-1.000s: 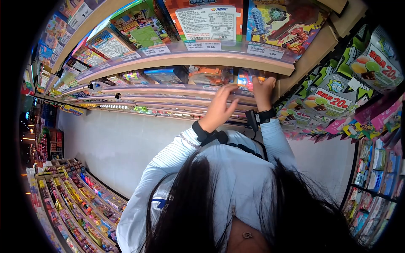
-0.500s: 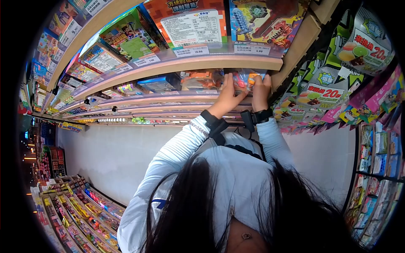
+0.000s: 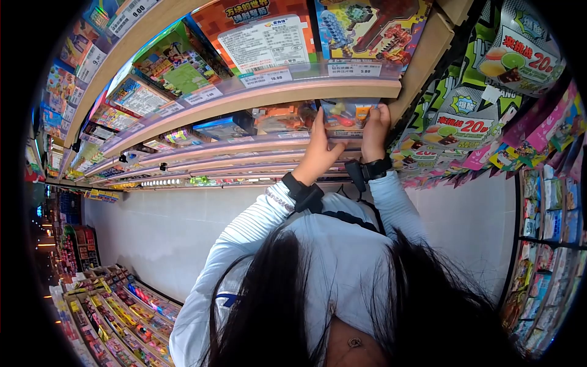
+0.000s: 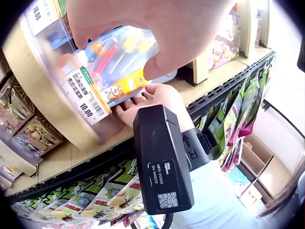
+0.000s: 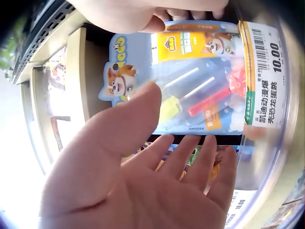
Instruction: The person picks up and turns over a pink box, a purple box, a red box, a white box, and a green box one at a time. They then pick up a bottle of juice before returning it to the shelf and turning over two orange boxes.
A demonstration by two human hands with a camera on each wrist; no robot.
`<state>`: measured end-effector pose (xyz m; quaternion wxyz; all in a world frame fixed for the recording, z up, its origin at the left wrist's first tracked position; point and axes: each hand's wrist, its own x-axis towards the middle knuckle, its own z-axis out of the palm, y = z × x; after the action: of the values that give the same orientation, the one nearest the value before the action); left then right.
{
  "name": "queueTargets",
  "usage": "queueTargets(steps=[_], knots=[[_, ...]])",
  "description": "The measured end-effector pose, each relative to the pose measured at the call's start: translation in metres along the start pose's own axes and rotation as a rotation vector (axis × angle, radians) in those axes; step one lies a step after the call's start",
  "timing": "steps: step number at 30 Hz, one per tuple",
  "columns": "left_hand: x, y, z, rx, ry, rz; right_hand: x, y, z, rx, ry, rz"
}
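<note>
A blue blister pack (image 3: 343, 116) with a cartoon dog, pink and yellow pieces and a yellow label stands on the lower shelf, behind a clear price strip. My right hand (image 3: 375, 136) holds its right edge, fingers curled against the side. Along the opposite edge, my left hand (image 3: 318, 150) reaches in with extended fingers. In the right wrist view the left hand's palm (image 5: 152, 191) faces the camera, its thumb spread in front of the pack (image 5: 190, 119). A price tag (image 5: 267, 71) reading 10.00 covers part of the pack's front edge.
Boxed toys (image 3: 263, 37) fill the shelf above, whose wooden edge (image 3: 244, 101) overhangs the hands. Orange packs (image 3: 284, 117) and a blue box (image 3: 226, 125) sit to the left. Grey-green snack bags (image 3: 471, 113) hang at the right. Candy racks (image 3: 116, 312) stand behind at lower left.
My left hand has moved in from in front of the shelf to the pack's left edge. The pack now shows more fully between both hands. The head view has shifted slightly right.
</note>
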<state>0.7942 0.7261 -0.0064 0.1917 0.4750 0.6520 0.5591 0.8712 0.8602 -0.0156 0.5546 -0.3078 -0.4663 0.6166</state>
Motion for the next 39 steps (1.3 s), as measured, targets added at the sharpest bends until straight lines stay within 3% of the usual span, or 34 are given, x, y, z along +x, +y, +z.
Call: queueTargets(steps=[8,17,29,39], knots=[[-0.004,-0.002,-0.006,0.012,-0.059,0.024,-0.013,-0.004,-0.007,-0.022,-0.010,0.089],[-0.007,-0.005,-0.004,0.031,-0.069,0.032,-0.022,-0.012,-0.011,0.023,-0.151,-0.031],[-0.001,0.004,-0.009,0.049,-0.066,0.020,-0.025,-0.020,-0.005,-0.128,-0.123,-0.025],[-0.003,0.027,-0.015,-0.018,-0.053,0.018,-0.032,-0.041,0.003,-0.053,-0.149,-0.077]])
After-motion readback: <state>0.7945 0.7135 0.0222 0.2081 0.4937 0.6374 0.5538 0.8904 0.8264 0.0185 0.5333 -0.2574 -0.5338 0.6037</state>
